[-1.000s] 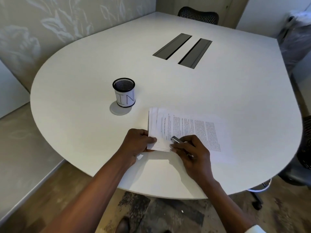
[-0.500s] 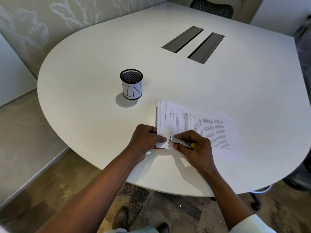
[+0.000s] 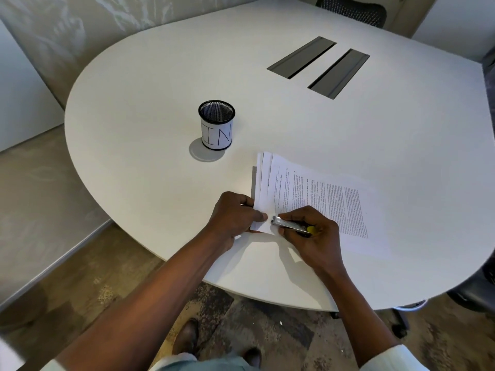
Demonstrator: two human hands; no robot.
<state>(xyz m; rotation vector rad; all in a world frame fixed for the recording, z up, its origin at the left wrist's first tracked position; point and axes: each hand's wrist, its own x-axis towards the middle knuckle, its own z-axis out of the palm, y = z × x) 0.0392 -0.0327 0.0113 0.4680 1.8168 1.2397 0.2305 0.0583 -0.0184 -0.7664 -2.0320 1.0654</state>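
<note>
A stack of printed paper sheets [image 3: 321, 199] lies on the white table [image 3: 160, 170] near its front edge, its left edges fanned out. My left hand [image 3: 233, 218] pinches the near left corner of the stack. My right hand [image 3: 310, 236] grips a small metal stapler [image 3: 290, 225] with a yellow end, its tip at that same corner, close to my left thumb.
A black mesh pen cup [image 3: 216, 125] with a white label reading "IN" stands left of the papers. Two dark cable slots [image 3: 318, 65] sit in the table's middle. A mesh chair [image 3: 353, 9] is at the far side, another chair's base [image 3: 401, 317] at the right.
The camera has shifted and the view sits a little differently. My right hand turned the stapler so its tip lies at the corner of the stack. My left hand stayed on the corner.
</note>
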